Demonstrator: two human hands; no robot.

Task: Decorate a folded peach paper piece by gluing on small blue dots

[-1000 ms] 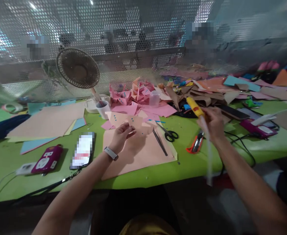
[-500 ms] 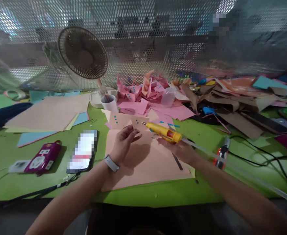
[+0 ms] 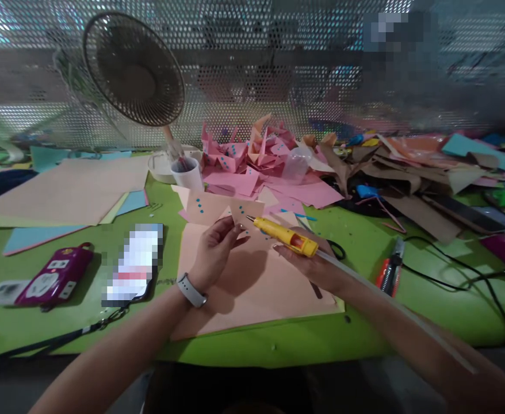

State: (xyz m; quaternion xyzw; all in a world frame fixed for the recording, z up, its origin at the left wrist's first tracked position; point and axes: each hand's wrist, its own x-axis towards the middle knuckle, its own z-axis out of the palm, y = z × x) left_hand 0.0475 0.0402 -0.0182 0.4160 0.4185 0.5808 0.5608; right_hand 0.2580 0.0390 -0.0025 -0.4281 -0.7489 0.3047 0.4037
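A yellow glue gun (image 3: 284,234) with a thin metal tip is in my right hand (image 3: 315,261), fingers closed round its underside. A long translucent glue stick (image 3: 364,282) runs from its back end over my right forearm. My left hand (image 3: 218,247) is pinched at the folded peach paper (image 3: 211,208), which bears blue dots and stands upright. The glue gun's tip points left, just right of my left fingertips. Below both hands lies a flat peach sheet (image 3: 252,305). Black scissor handles (image 3: 336,249) peep out behind my right hand.
A phone (image 3: 134,261) and a purple power bank (image 3: 56,279) lie left. A red utility knife (image 3: 391,269) and black cable are right. A fan (image 3: 136,75), white cup (image 3: 187,174), pink folded papers (image 3: 235,155) and brown scraps (image 3: 382,172) stand at the back.
The view has shifted slightly, so the fan and left-hand items appear farther left. The glue gun's tip sits slightly farther left; both hands keep their grips.
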